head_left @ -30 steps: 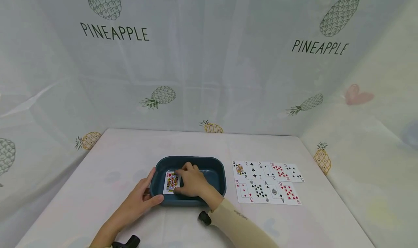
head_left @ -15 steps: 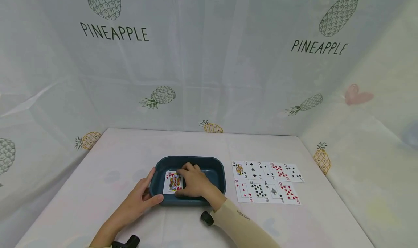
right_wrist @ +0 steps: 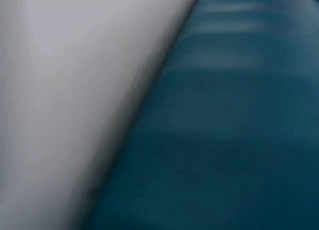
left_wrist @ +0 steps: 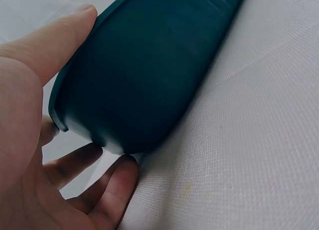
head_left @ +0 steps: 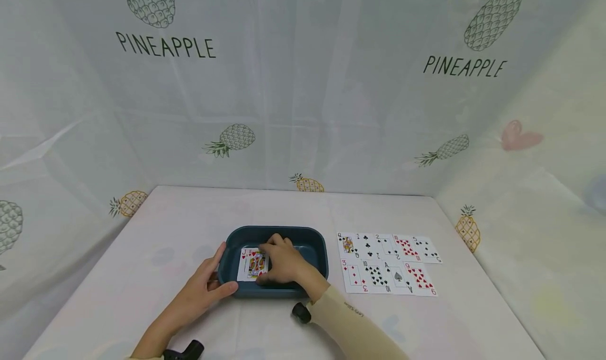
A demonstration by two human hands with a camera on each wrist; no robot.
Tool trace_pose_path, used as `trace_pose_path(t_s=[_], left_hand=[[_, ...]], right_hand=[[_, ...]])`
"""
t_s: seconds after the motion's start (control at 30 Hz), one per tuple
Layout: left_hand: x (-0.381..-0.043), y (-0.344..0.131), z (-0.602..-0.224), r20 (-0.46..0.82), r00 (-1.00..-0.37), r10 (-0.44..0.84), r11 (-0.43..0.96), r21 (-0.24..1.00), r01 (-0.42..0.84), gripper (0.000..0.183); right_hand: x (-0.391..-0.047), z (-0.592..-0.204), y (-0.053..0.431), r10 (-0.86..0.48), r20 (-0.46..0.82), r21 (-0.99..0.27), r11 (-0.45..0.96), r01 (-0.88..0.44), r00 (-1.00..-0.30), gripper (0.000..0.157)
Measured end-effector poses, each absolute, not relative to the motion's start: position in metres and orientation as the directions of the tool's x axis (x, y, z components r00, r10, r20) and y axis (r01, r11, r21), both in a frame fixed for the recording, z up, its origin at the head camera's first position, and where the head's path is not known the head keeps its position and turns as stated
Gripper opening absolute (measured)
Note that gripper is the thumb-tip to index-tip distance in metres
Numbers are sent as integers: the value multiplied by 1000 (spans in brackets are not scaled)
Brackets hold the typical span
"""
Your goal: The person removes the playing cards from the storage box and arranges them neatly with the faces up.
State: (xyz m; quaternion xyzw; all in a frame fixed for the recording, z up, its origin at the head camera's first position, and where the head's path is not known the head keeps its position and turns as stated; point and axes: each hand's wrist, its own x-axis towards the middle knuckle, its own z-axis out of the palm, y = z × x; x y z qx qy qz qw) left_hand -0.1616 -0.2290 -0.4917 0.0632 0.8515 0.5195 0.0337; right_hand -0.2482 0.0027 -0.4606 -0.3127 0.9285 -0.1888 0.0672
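A dark teal tray sits on the table, its outer wall filling much of both wrist views. My left hand grips its left end, with the thumb at the rim and fingertips against the outside. Inside the tray, my right hand pinches a face-up playing card between thumb and fingers at its near and far edges. That court card overlaps another card with a red heart, whose left strip shows. The right wrist view shows no fingers, only the tray wall and cloth.
To the right of the tray, several face-up cards lie edge to edge in two rows, among them a queen, an ace of spades and a red nine. A pineapple-print curtain hangs behind the cloth-covered table.
My right hand has slid slightly right inside the tray with the pinched card, uncovering more of the card below on its left. The left hand and tray have stayed put.
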Motion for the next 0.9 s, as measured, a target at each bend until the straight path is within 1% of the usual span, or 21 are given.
trace_pose_path(t_s=[0.17,0.6,0.77,0.9], left_hand=[[-161,-229,-492,-1,-990,139,472,879,65,88],[-160,-228,-488,-36,-992,121,503,864,30,89],[-161,-228,-488,-34,-992,118,517,855,32,89],[-160,-227,-488,-27,-993,117,515,857,38,90]], right_hand=[[-250,-460,8,-602,-2,-402,732,-551,-798,77],[-253,-457,20,-599,27,-363,740,-566,-800,77],[-252,-454,30,-596,29,-350,746,-567,-802,77],[-251,-449,38,-611,42,-361,728,-582,-791,76]])
